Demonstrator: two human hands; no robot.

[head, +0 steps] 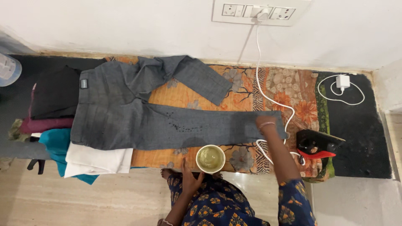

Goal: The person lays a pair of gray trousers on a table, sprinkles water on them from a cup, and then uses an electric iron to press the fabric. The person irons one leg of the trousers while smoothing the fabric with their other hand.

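Note:
Grey trousers point(125, 113) lie spread across an orange floral cloth point(247, 90) on a counter, one leg stretched right, the other folded up toward the wall. Dark wet spots dot the stretched leg. My right hand point(264, 124) rests flat on the hem end of that leg, a bangle on the wrist. My left hand point(189, 179) holds a pale paper cup point(210, 158) of water by its side at the counter's front edge. A black and red iron point(318, 144) stands to the right of my right arm.
Folded clothes point(54, 104) in black, maroon, teal and white are stacked at the left. The iron's white cord point(261, 90) runs up to a wall socket panel point(255, 11). A white charger point(342, 81) with coiled cable lies on the dark counter point(360, 138) at right.

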